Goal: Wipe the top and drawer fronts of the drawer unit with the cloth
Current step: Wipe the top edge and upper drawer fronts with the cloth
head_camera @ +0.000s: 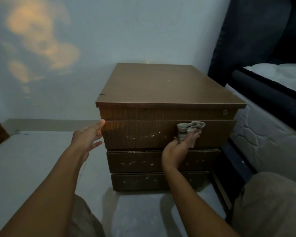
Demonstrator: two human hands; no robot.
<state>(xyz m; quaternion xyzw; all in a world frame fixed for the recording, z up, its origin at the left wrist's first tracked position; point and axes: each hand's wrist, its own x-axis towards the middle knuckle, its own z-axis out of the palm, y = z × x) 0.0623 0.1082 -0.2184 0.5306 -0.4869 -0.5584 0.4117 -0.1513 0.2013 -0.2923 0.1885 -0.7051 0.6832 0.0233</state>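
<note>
A brown wooden drawer unit [161,86] stands on the floor against the wall. Its top is bare, and below it are a narrow lock strip and three drawer fronts. The upper big drawer front [143,134] sticks out a little and bears pale scuff marks. My right hand [179,146] presses a crumpled grey cloth [189,129] flat against the right part of that front. My left hand [87,137] rests with fingers apart on the left edge of the same drawer front. The two lower fronts [143,162] show similar pale marks.
A bed with a dark frame [263,93] and a white mattress [266,132] stands close on the unit's right. A pale wall [109,40] is behind, grey floor [24,159] on the left. My knees are at the bottom.
</note>
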